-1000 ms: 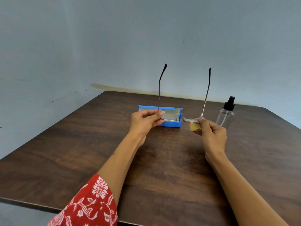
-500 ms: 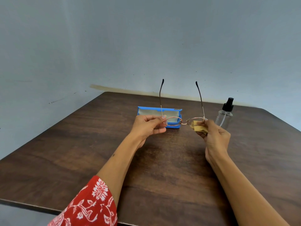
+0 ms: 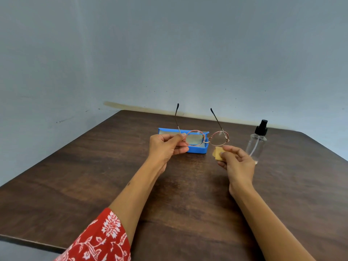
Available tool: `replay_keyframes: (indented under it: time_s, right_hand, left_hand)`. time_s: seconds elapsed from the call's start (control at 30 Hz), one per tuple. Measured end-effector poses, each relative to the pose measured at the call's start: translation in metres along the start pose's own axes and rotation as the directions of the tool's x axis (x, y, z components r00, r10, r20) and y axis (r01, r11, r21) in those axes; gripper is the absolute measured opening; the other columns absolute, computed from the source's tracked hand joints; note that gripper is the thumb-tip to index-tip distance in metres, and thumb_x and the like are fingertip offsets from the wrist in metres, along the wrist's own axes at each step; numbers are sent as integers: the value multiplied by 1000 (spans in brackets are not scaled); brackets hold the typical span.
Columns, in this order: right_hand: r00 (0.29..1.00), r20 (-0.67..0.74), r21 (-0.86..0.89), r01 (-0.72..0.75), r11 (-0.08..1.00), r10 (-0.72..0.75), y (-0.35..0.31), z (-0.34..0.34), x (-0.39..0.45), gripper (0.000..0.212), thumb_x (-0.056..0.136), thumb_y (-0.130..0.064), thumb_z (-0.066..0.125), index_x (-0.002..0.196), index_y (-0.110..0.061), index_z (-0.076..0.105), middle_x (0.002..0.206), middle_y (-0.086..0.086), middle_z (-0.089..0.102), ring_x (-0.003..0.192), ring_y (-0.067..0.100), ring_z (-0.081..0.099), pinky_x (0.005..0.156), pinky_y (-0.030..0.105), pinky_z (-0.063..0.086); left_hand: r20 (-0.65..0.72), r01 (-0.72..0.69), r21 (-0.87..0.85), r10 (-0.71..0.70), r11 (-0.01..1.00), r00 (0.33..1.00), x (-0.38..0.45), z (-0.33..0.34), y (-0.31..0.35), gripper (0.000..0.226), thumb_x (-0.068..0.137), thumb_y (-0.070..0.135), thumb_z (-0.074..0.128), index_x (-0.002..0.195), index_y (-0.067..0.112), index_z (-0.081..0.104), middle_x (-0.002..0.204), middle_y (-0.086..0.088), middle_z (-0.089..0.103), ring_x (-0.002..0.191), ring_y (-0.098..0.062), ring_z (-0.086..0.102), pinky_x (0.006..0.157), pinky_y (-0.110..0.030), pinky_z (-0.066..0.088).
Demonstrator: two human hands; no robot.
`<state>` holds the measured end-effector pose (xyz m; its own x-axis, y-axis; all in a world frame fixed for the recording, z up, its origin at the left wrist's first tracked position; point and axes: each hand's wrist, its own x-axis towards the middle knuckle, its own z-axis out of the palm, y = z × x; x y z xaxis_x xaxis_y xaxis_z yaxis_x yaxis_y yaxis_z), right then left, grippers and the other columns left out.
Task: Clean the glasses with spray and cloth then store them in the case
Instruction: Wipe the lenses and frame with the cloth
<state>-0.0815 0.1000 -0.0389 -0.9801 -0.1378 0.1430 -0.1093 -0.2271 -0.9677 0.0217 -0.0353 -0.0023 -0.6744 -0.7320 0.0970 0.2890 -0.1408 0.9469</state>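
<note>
At frame centre, the left hand pinches the glasses upright, lenses exposed for wiping; the right hand grips a tan cloth, seemingly just below one lens.

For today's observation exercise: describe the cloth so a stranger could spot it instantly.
On the brown table, right of the blue case, look at the right hand. The cloth is the small tan folded square it pinches, below the glasses; the bottle nearby is clear.

A dark wooden table stands against a pale wall, bearing an open blue case near its far edge and a clear spray bottle to the right.
</note>
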Motion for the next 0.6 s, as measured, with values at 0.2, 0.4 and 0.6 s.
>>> replay_keyframes:
  time_s: [0.2, 0.4, 0.6]
  right_hand:
    - [937, -58, -256, 320, 912, -345, -10, 3, -12, 35, 77, -6, 67, 104, -25, 56, 87, 1, 66, 74, 12, 62, 75, 21, 52]
    - [604, -17, -394, 729, 560, -797, -26, 6, -19, 23, 76, 7, 65, 95, -6, 69, 94, 5, 56, 80, 18, 57, 76, 12, 45]
    - [368, 214, -431, 867, 250, -905, -23, 17, -25, 20, 72, 9, 66, 89, -1, 70, 89, 13, 61, 84, 18, 52, 72, 27, 47]
  left_hand:
    - [-94, 10, -94, -19, 995, 995, -1, 1, 6, 9, 80, 5, 68, 74, -1, 67, 56, -9, 66, 49, -13, 63, 56, -23, 58]
    - [-60, -8, -64, 4, 998, 998, -4, 9, 2, 13, 81, 3, 66, 68, -2, 67, 51, -6, 65, 46, -13, 61, 54, -22, 57]
    - [-8, 16, -39, -16, 999, 1000, -10, 18, -6, 12, 80, 4, 67, 70, -3, 67, 55, -9, 66, 50, -14, 64, 54, -23, 57]
